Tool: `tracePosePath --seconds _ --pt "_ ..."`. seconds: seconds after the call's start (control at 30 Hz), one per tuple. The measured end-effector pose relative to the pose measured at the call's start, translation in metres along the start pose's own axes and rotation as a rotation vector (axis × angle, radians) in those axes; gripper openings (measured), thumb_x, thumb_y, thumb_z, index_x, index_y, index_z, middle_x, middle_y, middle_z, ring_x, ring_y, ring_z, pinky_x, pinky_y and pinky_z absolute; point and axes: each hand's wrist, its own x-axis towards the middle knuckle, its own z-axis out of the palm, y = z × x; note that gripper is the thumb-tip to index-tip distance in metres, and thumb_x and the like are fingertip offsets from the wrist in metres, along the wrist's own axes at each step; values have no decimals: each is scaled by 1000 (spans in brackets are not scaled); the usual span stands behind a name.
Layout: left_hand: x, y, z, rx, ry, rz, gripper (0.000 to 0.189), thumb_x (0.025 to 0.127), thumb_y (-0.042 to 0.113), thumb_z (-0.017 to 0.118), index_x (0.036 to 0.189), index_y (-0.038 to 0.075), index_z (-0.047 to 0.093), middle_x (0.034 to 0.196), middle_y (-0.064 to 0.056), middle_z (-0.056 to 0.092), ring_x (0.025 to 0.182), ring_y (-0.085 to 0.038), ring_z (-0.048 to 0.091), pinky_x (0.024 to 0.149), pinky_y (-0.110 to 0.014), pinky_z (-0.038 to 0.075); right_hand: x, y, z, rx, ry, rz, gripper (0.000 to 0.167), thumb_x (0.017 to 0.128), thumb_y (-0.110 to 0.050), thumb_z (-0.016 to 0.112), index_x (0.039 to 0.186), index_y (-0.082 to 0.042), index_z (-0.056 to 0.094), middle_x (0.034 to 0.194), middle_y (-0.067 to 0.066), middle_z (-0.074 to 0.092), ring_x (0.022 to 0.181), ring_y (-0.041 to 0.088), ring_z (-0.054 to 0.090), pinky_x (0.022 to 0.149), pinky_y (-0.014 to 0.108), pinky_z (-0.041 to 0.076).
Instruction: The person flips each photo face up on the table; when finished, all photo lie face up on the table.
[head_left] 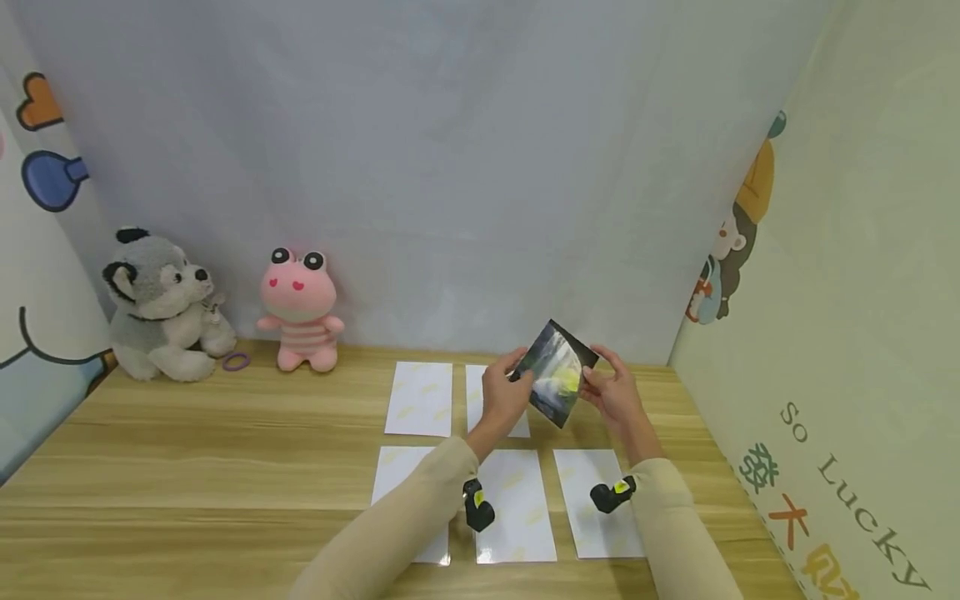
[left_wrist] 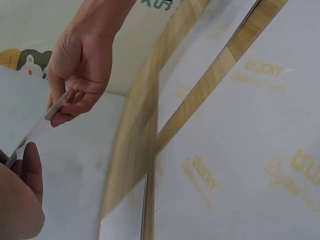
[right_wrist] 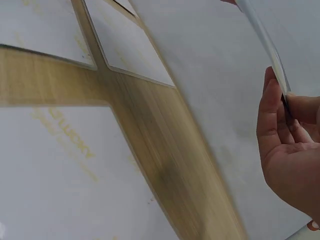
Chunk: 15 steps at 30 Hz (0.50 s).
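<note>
A glossy photo print [head_left: 553, 379], dark with a pale streak and a yellow-green patch, is held tilted above the back of the table. My left hand [head_left: 506, 398] pinches its left side, thumb on the picture face. At the right side, my right hand [head_left: 618, 398] grips the edge between thumb and fingers. A black strip shows along the upper right; whether it is a second print behind cannot be told. In the right wrist view, the right hand [right_wrist: 287, 145] pinches the print nearly edge-on. The left wrist view shows the left hand [left_wrist: 20, 195] partly cut off.
Several white sheets marked LUCKY in yellow, such as this one [head_left: 418, 398] and this front sheet [head_left: 517, 508], lie in two rows on the wooden table [head_left: 225, 475]. A plush husky [head_left: 161, 308], a purple ring [head_left: 236, 361] and a pink plush toy [head_left: 300, 312] are at back left.
</note>
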Motion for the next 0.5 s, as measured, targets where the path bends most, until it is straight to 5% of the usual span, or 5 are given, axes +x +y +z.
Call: tracePosePath --seconds 0.13,0.23,0.37,0.5 --pt "2 0 -1 -10 -16 -2 38 86 -1 56 121 -3 69 106 -21 73 93 -29 72 64 -18 47 0 -5 -8 -94 -25 -28 55 102 0 48 154 -7 28 64 -7 62 59 4 59 63 19 53" --pt "3 1 -4 -10 -37 -14 34 86 -2 57 117 -3 71 96 -20 74 70 -15 67 59 -19 44 -1 -8 -12 -141 -50 -47 54 103 0 48 153 -6 28 64 -8 61 60 4 58 62 19 52" --pt "6 4 -8 13 -92 -10 35 85 -3 58 118 0 70 92 -19 73 56 -3 54 54 -19 40 -2 -11 -16 -193 -95 -79 55 102 2 49 152 -2 28 65 -8 63 60 5 59 60 20 52" --pt "13 7 -13 19 -218 -22 52 84 -6 58 135 6 60 88 -14 66 47 -3 48 47 -24 44 -3 -14 -20 -251 -147 -88 55 101 1 51 151 -1 29 66 -6 63 60 6 58 59 21 52"
